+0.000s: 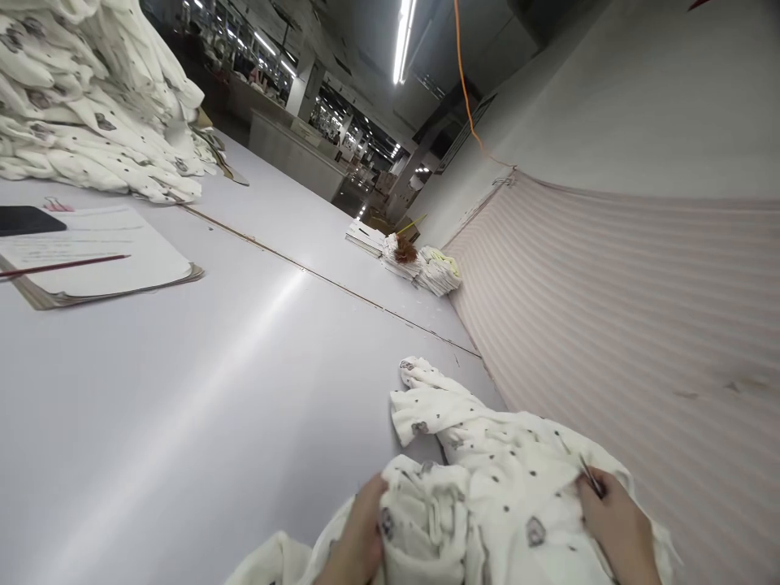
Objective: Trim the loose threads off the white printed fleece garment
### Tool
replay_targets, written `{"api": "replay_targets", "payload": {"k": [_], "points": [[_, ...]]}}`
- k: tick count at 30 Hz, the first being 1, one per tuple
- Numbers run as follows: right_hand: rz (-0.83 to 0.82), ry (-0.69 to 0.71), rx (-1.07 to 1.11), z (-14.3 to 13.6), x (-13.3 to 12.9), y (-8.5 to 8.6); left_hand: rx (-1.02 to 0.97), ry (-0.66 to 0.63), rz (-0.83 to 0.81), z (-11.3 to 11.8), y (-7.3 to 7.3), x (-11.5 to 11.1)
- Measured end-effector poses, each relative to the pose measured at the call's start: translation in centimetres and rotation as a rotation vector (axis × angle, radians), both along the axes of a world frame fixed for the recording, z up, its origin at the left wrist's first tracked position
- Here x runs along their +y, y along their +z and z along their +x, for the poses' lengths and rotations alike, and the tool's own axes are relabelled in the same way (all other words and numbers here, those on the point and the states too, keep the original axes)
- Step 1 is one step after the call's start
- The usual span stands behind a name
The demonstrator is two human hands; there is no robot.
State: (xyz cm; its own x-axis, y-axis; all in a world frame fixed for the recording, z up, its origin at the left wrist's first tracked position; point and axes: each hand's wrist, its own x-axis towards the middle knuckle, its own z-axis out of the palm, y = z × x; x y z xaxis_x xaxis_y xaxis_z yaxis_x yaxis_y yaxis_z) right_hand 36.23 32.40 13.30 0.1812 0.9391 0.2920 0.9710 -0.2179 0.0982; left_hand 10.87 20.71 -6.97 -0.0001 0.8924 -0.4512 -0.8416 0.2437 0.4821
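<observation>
A white garment [505,479] with dark dots and small printed figures lies bunched at the near edge of the table. My left hand [362,528] is closed on a gathered fold of it at its left side, the fingertips partly hidden by the cloth. Over the right part of the garment, my right hand [618,524] is closed round a small pair of scissors [590,473], whose thin metal tip points up and away over the fabric. The scissors' handles are mostly hidden in the hand.
A large pile of the same printed cloth [103,106] stands at the far left. Nearer are papers [127,260], a red pencil [73,265] and a black phone-like object [30,219]. Folded cloths [435,272] lie by the striped pink hanging fabric [621,301] on the right.
</observation>
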Motion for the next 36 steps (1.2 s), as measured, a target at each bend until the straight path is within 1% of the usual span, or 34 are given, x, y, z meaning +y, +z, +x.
{"api": "replay_targets", "payload": {"k": [1,3,4,6,8,10,12,14,16,18,21,23,24,25,27,29,31,32,34,36], "points": [[0.015,-0.045,0.009,1.0,0.2,0.1,-0.042,0.037,0.018,-1.3,0.3,-1.6],[0.036,-0.1,0.021,2.4,0.3,0.2,-0.145,0.07,0.058,-3.6,1.0,-4.5],[0.039,-0.106,0.024,2.6,0.4,0.2,-0.258,0.087,0.082,-4.4,1.5,-5.7],[0.031,-0.079,0.019,2.1,0.4,-0.1,-0.462,0.127,0.127,-4.8,2.2,-7.2],[0.006,-0.016,0.005,0.5,0.5,-0.9,-0.595,0.186,0.158,-4.3,2.5,-7.6],[-0.028,0.068,-0.011,-1.8,0.6,-1.9,-0.662,0.243,0.155,-3.5,2.3,-7.6],[-0.056,0.161,-0.028,-4.2,0.6,-3.0,-0.691,0.312,0.101,-2.7,1.8,-7.5],[-0.075,0.243,-0.04,-6.2,0.5,-3.7,-0.697,0.386,0.031,-2.1,1.5,-7.4],[-0.09,0.303,-0.043,-7.6,0.0,-3.8,-0.708,0.43,-0.006,-1.6,1.8,-7.2],[-0.101,0.345,-0.035,-8.5,-1.0,-3.4,-0.731,0.432,-0.013,-1.1,2.4,-7.1],[-0.114,0.407,-0.016,-9.4,-3.4,-2.8,-0.763,0.43,-0.053,-0.6,3.1,-7.3],[-0.174,0.478,0.072,-10.5,-5.5,-3.4,-0.789,0.416,-0.085,-0.5,3.0,-7.7],[-0.233,0.527,0.143,-11.2,-6.4,-4.1,-0.802,0.405,-0.094,-0.4,2.8,-7.9],[-0.324,0.588,0.263,-12.2,-7.4,-5.1,-0.816,0.396,-0.098,-0.3,2.3,-8.2],[-0.489,0.69,0.415,-14.4,-8.8,-7.6,-0.824,0.402,-0.064,0.1,1.1,-8.5],[-0.59,0.744,0.476,-16.5,-9.4,-10.2,-0.789,0.4,0.052,0.5,-0.6,-8.7],[-0.647,0.76,0.487,-18.0,-9.4,-12.1,-0.74,0.338,0.178,0.8,-2.4,-8.9],[-0.665,0.762,0.482,-18.4,-9.2,-12.7,-0.721,0.293,0.22,0.8,-3.2,-9.0],[-0.684,0.768,0.471,-18.4,-8.7,-13.2,-0.703,0.217,0.248,0.6,-4.1,-9.2],[-0.691,0.782,0.478,-17.9,-8.4,-13.0,-0.678,0.183,0.255,0.4,-4.3,-9.2]]}}
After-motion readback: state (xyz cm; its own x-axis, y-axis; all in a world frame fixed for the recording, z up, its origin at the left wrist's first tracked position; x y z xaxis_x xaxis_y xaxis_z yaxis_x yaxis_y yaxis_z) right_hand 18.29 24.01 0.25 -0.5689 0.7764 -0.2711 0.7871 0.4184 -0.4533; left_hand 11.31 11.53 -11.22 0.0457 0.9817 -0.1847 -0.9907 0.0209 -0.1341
